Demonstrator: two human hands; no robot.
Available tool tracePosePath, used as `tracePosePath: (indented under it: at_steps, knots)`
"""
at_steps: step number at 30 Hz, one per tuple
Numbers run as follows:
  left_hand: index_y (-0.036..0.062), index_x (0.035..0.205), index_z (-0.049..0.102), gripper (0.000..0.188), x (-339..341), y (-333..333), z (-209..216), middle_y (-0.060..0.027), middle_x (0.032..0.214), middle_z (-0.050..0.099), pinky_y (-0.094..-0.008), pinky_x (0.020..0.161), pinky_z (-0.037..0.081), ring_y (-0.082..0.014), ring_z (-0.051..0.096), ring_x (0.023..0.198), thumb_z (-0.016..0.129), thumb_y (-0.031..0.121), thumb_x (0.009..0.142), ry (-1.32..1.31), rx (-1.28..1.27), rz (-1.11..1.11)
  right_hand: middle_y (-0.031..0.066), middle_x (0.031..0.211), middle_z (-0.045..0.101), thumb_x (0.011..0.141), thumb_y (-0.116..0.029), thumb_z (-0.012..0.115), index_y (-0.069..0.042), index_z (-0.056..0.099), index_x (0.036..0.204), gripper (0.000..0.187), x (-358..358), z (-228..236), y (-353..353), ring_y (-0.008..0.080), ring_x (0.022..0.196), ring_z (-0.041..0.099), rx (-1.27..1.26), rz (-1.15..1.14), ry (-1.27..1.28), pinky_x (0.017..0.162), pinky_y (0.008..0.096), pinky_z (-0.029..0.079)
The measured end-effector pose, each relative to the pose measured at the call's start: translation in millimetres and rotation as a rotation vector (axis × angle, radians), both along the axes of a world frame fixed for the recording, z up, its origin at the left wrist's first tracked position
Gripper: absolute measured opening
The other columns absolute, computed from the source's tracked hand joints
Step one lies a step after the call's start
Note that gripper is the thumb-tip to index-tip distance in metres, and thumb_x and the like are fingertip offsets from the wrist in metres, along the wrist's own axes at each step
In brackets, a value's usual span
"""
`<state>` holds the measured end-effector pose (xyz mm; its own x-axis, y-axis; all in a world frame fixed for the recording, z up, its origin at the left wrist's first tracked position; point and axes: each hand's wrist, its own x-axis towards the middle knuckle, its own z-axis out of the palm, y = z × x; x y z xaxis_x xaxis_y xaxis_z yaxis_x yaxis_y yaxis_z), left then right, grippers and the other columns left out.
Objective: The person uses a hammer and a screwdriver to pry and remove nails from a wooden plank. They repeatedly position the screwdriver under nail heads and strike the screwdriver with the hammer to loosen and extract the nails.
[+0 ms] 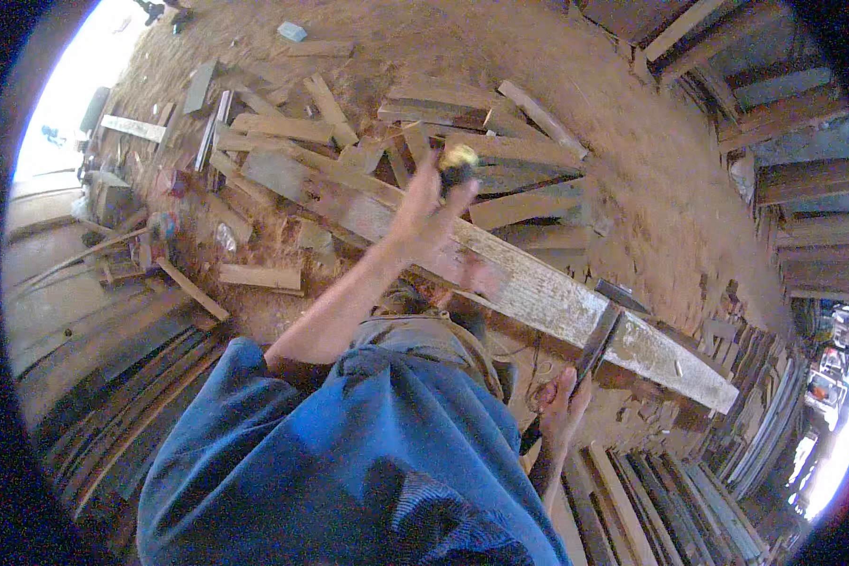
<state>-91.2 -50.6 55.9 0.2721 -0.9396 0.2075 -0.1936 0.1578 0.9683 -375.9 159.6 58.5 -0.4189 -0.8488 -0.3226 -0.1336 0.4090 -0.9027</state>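
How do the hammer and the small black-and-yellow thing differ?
The hammer is long and slim; the black-and-yellow thing is compact. The hammer looks mostly dark, while the black-and-yellow thing has a bright yellow patch. The hammer is in the right hand; the black-and-yellow thing, blurred, is in the left hand. Both are held.

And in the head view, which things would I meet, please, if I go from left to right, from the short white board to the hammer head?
Short white board → short pale wood piece → left hand, around a blurred dark-and-yellow object → right hand, on the hammer handle → hammer head.
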Motion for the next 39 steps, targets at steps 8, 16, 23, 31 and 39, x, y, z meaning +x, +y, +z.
tracePosePath:
  at_steps: [8, 16, 23, 31, 39]
  knots:
    - [0.0112, 0.086, 0.055, 0.015, 68.9, 5.2, -16.0, 0.0022, 0.073, 0.058, -0.0268, 0.053, 0.042, -0.0079, 0.052, 0.059, 0.070, 0.010, 0.089, 0.592, 0.069, -0.076, -0.0055, 0.064, 0.042, 0.101, -0.030, 0.052, -0.010, 0.049, 0.100, 0.020, 29.2, -3.5, -9.9, 0.0040, 0.048, 0.039, 0.014, 0.182, 0.070, 0.040, 0.0200, 0.032]
    - [0.0103, 0.078, 0.051, 0.022, 73.0, 9.8, -44.7, 0.0029, 0.062, 0.050, -0.0256, 0.049, 0.035, -0.0075, 0.044, 0.052, 0.069, 0.012, 0.091, 0.826, 0.073, -0.050, 0.0110, 0.091, 0.061, 0.098, -0.030, 0.054, -0.001, 0.057, 0.104, 0.030, 57.1, 19.6, -11.9, 0.0212, 0.079, 0.055, 0.116, 0.226, 0.277, 0.070, 0.0351, 0.048]
    - [0.0102, 0.076, 0.051, 0.023, 71.5, 9.8, -48.3, 0.0040, 0.059, 0.048, -0.0261, 0.048, 0.036, -0.0068, 0.043, 0.051, 0.068, 0.013, 0.092, 0.824, 0.117, -0.114, 0.0137, 0.093, 0.063, 0.098, -0.029, 0.053, 0.000, 0.057, 0.109, 0.031, 64.8, 26.6, -3.6, 0.0258, 0.081, 0.057, 0.180, 0.203, 0.172, 0.073, 0.0384, 0.048]
    - [0.0087, 0.089, 0.058, 0.008, 66.6, 12.6, -43.3, 0.0004, 0.069, 0.060, -0.0237, 0.052, 0.043, -0.0103, 0.055, 0.058, 0.065, 0.010, 0.092, 0.318, 0.144, -0.240, -0.0067, 0.066, 0.043, 0.102, -0.023, 0.049, -0.009, 0.051, 0.103, 0.015, 69.6, 18.9, -9.0, 0.0032, 0.053, 0.040, -0.036, 0.385, 0.378, 0.044, 0.0193, 0.033]
    - [0.0058, 0.080, 0.058, 0.024, 39.9, 20.1, -25.7, 0.0094, 0.072, 0.054, -0.0244, 0.061, 0.040, -0.0029, 0.044, 0.068, 0.076, 0.021, 0.086, 0.391, 0.277, -0.518, -0.0046, 0.062, 0.043, 0.101, -0.035, 0.052, -0.006, 0.051, 0.118, 0.034, 77.2, 116.3, -90.8, 0.0053, 0.051, 0.040, -0.421, 0.434, 0.289, 0.045, 0.0214, 0.035]
